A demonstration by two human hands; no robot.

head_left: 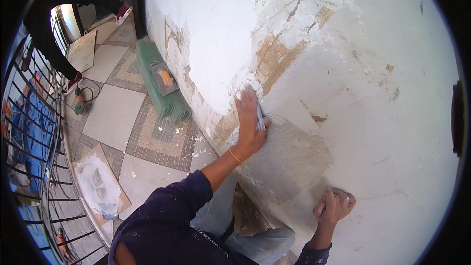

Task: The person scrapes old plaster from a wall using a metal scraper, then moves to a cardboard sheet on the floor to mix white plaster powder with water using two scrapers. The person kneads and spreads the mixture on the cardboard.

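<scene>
A flat metal scraper point(260, 113) is gripped in my left hand point(249, 125), its blade seen nearly edge-on against the wall point(392, 118). The fingers stretch along the blade, with the thumb on the other side. Just below and right of it spreads a grey patch of filler point(292, 159) on the white surface. My right hand point(335, 205) is closed with bent fingers close to the wall, lower right of that patch. Whatever it may hold is hidden by the fingers. Bare tan areas point(274, 61) show above the scraper, where the white coat is broken.
Stacked green strips point(157, 83) lie along the wall's foot, with a trowel point(166, 77) on top. A smeared board point(100, 179) carries a blade point(108, 211). A green angle grinder point(79, 103) lies near another person's shoe point(72, 83). A black railing point(46, 167) bounds the left.
</scene>
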